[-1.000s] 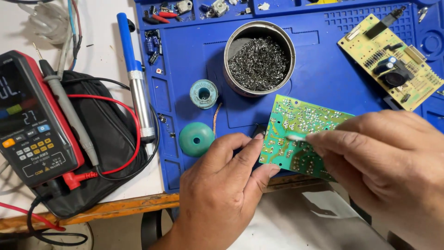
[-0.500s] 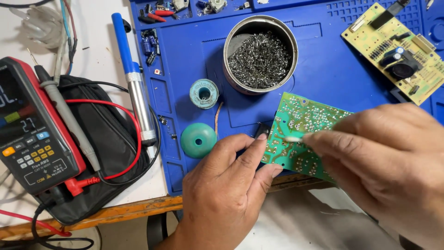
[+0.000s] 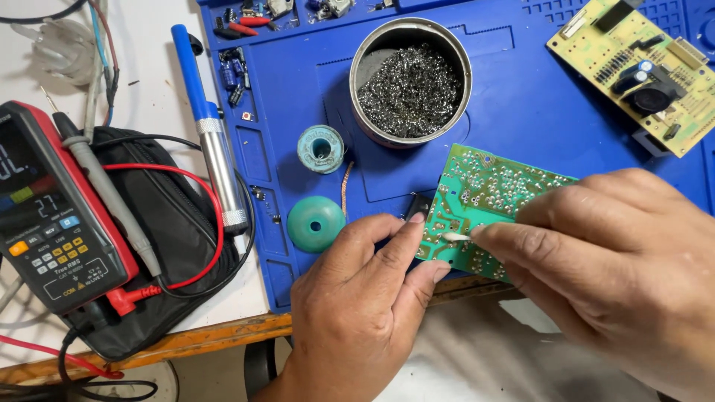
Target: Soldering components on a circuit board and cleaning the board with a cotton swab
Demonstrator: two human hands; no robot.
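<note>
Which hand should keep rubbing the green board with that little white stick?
Probably the right hand. Its fingers already pinch the white swab, whose tip rests on the solder side of the green circuit board. The left hand grips the board's edge and steadies it above the blue mat.

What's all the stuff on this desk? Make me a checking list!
Surface: blue work mat on a white bench.
Job's things: green circuit board, solder side up; small white swab touching it.
Clutter: tin of metal wool, second board, two teal reels, blue-handled tool, multimeter.
Grippers: left hand holds the board's edge; right hand pinches the swab.
Cables: red and black meter leads.
Surroundings: nothing seen.
</note>
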